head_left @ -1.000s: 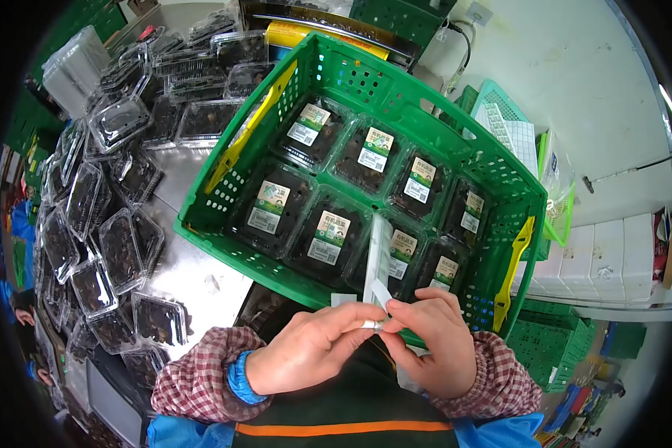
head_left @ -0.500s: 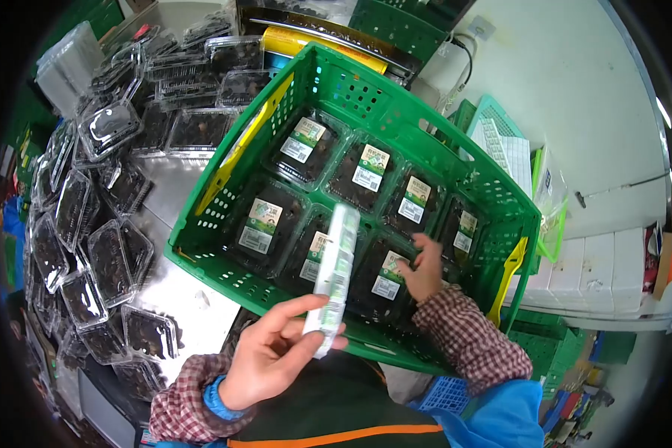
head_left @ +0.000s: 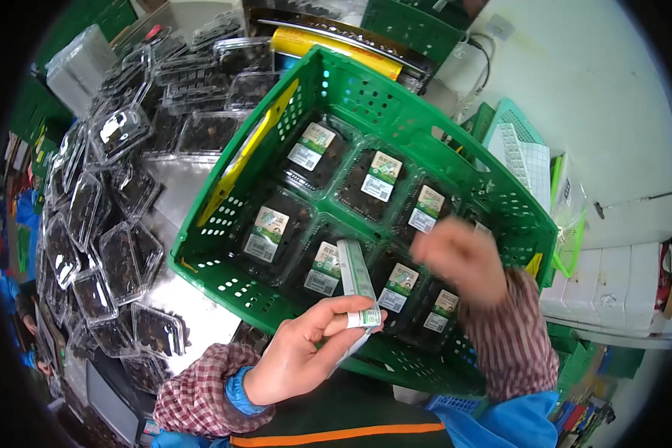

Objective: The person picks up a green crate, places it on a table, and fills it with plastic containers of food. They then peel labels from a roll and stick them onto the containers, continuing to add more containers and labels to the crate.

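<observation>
My left hand (head_left: 299, 362) pinches a folded strip of white and green printed labels (head_left: 357, 272) between thumb and fingers, over the near side of a green crate (head_left: 399, 108). Inside the crate, clear plastic clamshell boxes (head_left: 291, 216) of dark contents lie in two rows, with printed labels on their lids. My right hand (head_left: 463, 257) hovers above the crate's right part, smeared by motion, so its fingers cannot be made out. It partly covers the far-right box. Just below it, a front-row box shows its label (head_left: 440, 310).
Many more clamshell boxes (head_left: 119, 257) are heaped on the metal table (head_left: 179, 276) to the left. A yellow roll (head_left: 336, 52) lies behind the crate. White boxes (head_left: 601, 276) and a teal basket (head_left: 521, 123) stand at the right by the wall.
My right hand has moved up and right from a front-row box, uncovering the labelled box at the front right. The label strip in my left hand now leans the other way. The view has shifted slightly.
</observation>
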`<state>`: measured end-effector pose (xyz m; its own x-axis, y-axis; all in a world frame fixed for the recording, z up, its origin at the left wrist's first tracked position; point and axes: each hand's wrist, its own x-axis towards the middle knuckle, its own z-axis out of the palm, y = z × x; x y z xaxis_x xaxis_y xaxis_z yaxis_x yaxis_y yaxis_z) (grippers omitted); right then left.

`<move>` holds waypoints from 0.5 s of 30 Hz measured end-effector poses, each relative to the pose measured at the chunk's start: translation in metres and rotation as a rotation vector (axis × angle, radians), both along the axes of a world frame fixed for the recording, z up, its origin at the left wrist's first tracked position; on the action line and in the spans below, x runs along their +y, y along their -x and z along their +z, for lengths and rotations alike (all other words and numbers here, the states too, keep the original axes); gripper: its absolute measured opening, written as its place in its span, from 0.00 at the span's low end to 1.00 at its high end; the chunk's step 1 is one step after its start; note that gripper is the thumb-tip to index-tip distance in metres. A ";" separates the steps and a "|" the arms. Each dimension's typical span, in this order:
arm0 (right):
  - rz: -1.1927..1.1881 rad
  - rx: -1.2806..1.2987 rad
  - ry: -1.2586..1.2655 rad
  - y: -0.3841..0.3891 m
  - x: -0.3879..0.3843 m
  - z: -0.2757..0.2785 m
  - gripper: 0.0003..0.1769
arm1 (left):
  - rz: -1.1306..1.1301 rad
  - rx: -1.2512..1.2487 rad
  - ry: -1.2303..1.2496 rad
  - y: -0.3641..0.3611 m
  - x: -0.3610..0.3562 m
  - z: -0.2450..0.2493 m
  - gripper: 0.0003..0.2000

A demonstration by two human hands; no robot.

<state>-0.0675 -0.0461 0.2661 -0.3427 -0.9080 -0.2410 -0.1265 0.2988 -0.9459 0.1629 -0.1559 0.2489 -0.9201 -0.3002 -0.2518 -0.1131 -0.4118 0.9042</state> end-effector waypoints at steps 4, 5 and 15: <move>0.152 0.718 0.251 -0.060 0.019 0.030 0.13 | -0.024 -0.042 0.118 0.015 0.004 0.011 0.11; 0.112 0.883 0.285 -0.061 0.025 0.026 0.13 | -0.089 -0.099 0.169 0.018 0.004 0.014 0.11; -0.387 0.755 0.266 -0.035 0.086 0.018 0.06 | -0.153 -0.104 0.378 0.040 0.006 -0.002 0.10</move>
<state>-0.0327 0.0400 0.2841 -0.6192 -0.6894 0.3758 -0.6805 0.2324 -0.6949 0.1234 -0.1495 0.2464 -0.9368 -0.2513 -0.2435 -0.2454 -0.0242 0.9691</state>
